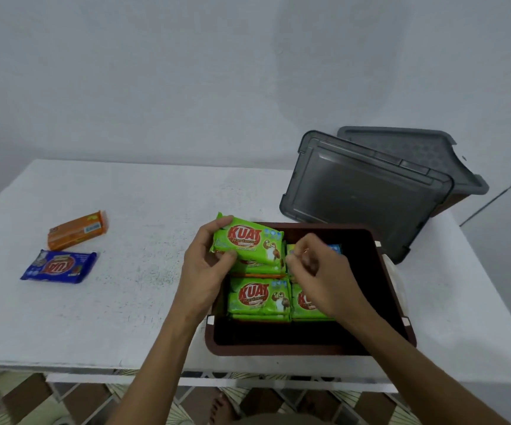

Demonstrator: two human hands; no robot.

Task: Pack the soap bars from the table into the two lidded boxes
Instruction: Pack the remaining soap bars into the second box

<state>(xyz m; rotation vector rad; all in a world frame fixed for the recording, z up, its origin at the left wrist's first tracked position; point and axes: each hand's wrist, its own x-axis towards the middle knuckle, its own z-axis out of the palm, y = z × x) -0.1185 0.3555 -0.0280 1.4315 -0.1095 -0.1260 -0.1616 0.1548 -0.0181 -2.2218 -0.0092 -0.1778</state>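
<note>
An open brown box [309,343] stands at the table's near right edge, with several green soap bars [258,297] packed flat inside. My left hand [208,265] grips one green soap bar [249,240], tilted over the box's far left corner. My right hand [318,271] hovers over the bars in the middle of the box, fingers curled, with a blue bar [335,249] just behind its fingertips; I cannot tell whether it pinches anything. On the table's left lie an orange soap bar [78,230] and a blue soap bar [59,266].
Two grey lids [364,191] rest overlapping behind the brown box; the second box [450,204] is mostly hidden beneath them at the table's far right corner. The white table [143,271] ends at a near edge above a patterned floor.
</note>
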